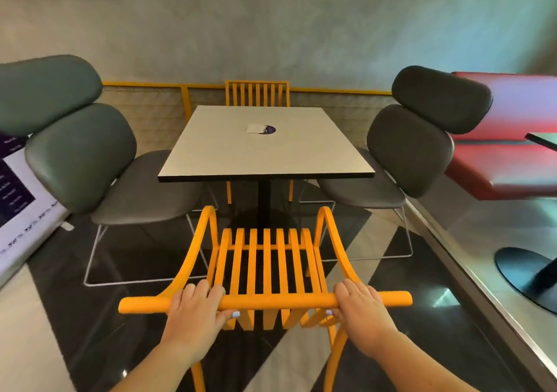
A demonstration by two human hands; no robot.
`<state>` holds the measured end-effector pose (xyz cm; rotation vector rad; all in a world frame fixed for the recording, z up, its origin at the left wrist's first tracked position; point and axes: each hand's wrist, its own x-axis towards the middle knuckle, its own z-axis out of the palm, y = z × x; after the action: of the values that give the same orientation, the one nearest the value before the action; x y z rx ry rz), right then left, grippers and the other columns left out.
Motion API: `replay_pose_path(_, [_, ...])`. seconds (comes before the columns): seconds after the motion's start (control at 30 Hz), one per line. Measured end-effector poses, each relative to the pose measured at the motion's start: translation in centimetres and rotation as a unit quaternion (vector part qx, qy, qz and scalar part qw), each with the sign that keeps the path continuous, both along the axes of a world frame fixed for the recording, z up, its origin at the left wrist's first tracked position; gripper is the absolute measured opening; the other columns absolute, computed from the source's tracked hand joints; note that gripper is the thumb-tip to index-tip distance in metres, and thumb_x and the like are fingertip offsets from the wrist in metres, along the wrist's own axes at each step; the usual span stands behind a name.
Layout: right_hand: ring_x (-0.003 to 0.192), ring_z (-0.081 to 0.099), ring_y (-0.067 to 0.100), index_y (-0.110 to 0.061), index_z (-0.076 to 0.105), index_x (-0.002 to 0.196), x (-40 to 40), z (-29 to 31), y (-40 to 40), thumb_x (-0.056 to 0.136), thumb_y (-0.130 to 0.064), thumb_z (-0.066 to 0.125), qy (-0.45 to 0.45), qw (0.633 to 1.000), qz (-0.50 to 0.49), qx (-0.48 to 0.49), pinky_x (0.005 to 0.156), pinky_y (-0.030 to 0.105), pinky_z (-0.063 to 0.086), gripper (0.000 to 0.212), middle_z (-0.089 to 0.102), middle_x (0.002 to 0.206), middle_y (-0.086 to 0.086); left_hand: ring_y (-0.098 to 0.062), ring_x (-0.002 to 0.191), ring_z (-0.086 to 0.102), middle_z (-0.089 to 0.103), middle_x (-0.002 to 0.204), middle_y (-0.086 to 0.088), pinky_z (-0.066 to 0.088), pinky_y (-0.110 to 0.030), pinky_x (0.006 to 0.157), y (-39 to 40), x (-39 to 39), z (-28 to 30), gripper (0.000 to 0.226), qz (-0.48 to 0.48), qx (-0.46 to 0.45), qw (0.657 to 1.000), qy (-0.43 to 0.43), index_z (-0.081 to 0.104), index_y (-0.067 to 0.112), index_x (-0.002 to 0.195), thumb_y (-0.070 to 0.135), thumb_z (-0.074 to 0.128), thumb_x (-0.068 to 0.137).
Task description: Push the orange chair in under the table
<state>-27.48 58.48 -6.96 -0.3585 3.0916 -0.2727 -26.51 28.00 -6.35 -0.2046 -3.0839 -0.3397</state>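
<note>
Both hands are on the orange chair (265, 268) at the bottom centre of the frame, gripping its round top rail (265, 301). The rail runs straight across under the fingers, which fold over its far side while the thumbs tuck beneath on the near side. The left hand (193, 307) sits left of the slatted back, wrist bent up, forearm coming in from the lower left. The right hand (358, 304) mirrors it on the right, forearm angling in from the lower right corner. Each hand is curled snugly round the rail, fingers close together, no gap showing between palm and bar.

The chair faces the square white table (265, 144) in the middle of the frame. Its armrests reach toward the table's near edge and its seat slats lie just short of that edge, in front of the black pedestal (264, 202), so the seat is not yet under the top. A second orange chair (257, 93) stands at the table's far side, against the wall. A grey padded chair (90, 162) flanks the table on the left and another grey padded chair (413, 150) on the right. A small white card (254, 128) with a dark round sticker lies on the tabletop. A red bench (506, 150) fills the right edge
</note>
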Motion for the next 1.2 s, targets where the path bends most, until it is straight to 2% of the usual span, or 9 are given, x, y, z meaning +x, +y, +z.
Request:
replay_pose_path(0.3, [0.108,0.046,0.009,-0.035,0.045,0.109,-8.8,0.2,0.8,0.093,-0.041,0.052,-0.022,0.999,0.016,0.017,0.103,0.031,0.033,0.019,0.05,0.112,-0.014,-0.01,0.111,0.04,0.046,0.116,0.012,0.031,-0.032,0.106,1.4,-7.5,0.3,0.04,0.036,-0.017,0.999,-0.036,0.043,0.036,0.119,0.061,0.043,0.088])
replay_pose_path(0.5, [0.111,0.046,0.011,-0.033,0.044,0.109,-14.1,0.0,0.8,0.094,-0.036,0.051,-0.009,0.999,0.024,0.02,0.104,0.032,0.032,0.016,0.05,0.112,-0.014,-0.01,0.102,0.038,0.042,0.106,0.012,0.032,-0.032,0.101,1.2,-12.5,0.3,0.034,0.034,-0.004,0.999,-0.022,0.045,0.035,0.113,0.058,0.043,0.089])
replay_pose_path(0.87, [0.107,0.045,0.013,-0.032,0.044,0.109,-18.6,0.1,-0.3,0.095,-0.029,0.05,-0.002,0.999,0.014,0.03,0.101,0.031,0.034,0.016,0.05,0.112,-0.011,-0.011,0.105,0.041,0.046,0.111,0.011,0.033,-0.032,0.102,0.1,-17.8,0.2,0.036,0.021,-0.007,1.0,-0.012,0.046,0.033,0.116,0.057,0.043,0.089])
replay_pose_path(1.2, [0.1,0.046,0.012,-0.032,0.043,0.104,-21.8,0.0,-0.9,0.095,-0.032,0.049,0.007,0.999,0.01,0.037,0.099,0.031,0.034,0.011,0.05,0.107,-0.012,-0.01,0.101,0.04,0.047,0.109,0.011,0.033,-0.028,0.097,-0.5,-21.5,0.4,0.035,0.012,-0.001,1.0,-0.001,0.047,0.032,0.114,0.057,0.045,0.089])
